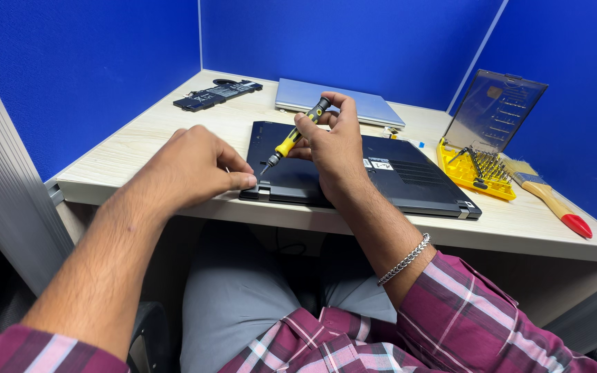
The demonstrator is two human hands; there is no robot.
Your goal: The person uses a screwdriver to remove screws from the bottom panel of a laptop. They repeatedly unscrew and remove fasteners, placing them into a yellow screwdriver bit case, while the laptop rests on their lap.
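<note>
A person in a plaid shirt works at a pale counter (139, 148) walled by blue partitions, bent over a black laptop (409, 181) that lies bottom-up at the centre of the frame. The right hand (333, 141) is closed around a yellow-and-black screwdriver (294, 136), fingertips pinching its cap near the top of the frame's middle. The tool's long axis runs on a slant from upper right to lower left, its tip pointing down toward the laptop's near-left corner. The left hand (195, 169) is the nearer of the two to that corner: it grasps nothing, its fingers curled loosely with the fingertips pressed at the laptop's front edge, just left of the tip. Whether the tip is seated in a screw cannot be told from this view. At the right of the frame stands an open yellow bit case (475, 173) with its clear lid raised, a red-handled brush (554, 200) just beside it. A silver laptop (340, 100) lies behind, and a dark flat component (217, 94) sits at upper left.
</note>
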